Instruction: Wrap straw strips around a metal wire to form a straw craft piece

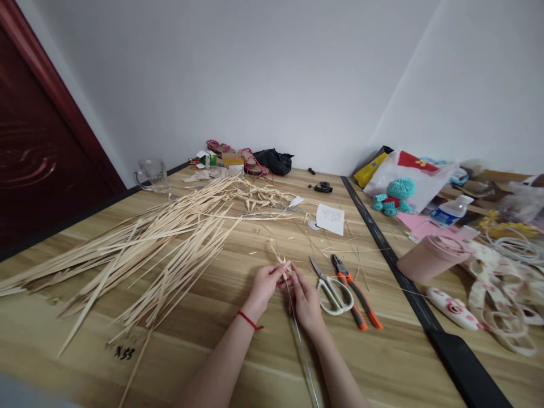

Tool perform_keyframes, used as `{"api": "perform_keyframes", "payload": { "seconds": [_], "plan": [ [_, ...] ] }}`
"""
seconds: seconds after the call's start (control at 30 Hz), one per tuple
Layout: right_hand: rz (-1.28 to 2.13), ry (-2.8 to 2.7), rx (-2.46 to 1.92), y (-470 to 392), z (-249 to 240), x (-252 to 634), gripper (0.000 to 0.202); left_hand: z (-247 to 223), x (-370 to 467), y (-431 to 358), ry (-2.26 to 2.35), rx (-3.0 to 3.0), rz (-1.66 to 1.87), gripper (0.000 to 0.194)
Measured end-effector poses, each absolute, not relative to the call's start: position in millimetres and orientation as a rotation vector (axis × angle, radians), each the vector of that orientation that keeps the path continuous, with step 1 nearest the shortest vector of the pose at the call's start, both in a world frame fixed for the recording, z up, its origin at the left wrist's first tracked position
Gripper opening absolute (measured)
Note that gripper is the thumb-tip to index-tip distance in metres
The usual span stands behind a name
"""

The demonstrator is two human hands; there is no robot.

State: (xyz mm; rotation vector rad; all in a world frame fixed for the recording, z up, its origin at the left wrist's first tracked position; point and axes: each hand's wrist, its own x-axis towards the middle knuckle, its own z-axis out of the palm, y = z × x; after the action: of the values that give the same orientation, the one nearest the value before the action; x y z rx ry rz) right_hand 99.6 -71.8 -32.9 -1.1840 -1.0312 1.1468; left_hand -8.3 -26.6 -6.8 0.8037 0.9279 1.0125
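Observation:
Both of my hands meet over the wooden table, fingers pinched close together. My left hand (pixel 266 285), below a red cord bracelet (pixel 250 320), grips a pale straw strip (pixel 280 256) that curls up beyond the fingertips. My right hand (pixel 305 300) closes on the same spot, where a thin metal wire (pixel 302 345) runs down toward me between the forearms. The fingers partly hide where strip and wire meet. Just right of my right hand lie scissors (pixel 335 294) with white handles and pliers (pixel 357 294) with orange and grey grips.
Long pale strips (pixel 170 238) spread across the left side. Behind them are a glass mug (pixel 153 174), a black bag (pixel 274 161) and a paper note (pixel 330 219). Beyond a black strip (pixel 374 229) are a teal crocheted toy (pixel 399 195), a bottle (pixel 451 211) and a pink roll (pixel 431 258).

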Motion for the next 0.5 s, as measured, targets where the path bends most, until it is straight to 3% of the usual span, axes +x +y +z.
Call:
{"api": "perform_keyframes", "payload": {
  "seconds": [0.17,0.5],
  "plan": [
    [1.021,-0.957,-1.265,-71,-27,102,0.045,-4,-22,-18,0.960,0.659,1.096,0.034],
    [1.207,-0.829,-0.996,-82,-8,129,0.027,-7,-52,2,0.884,0.398,1.341,0.032]
  ]
}}
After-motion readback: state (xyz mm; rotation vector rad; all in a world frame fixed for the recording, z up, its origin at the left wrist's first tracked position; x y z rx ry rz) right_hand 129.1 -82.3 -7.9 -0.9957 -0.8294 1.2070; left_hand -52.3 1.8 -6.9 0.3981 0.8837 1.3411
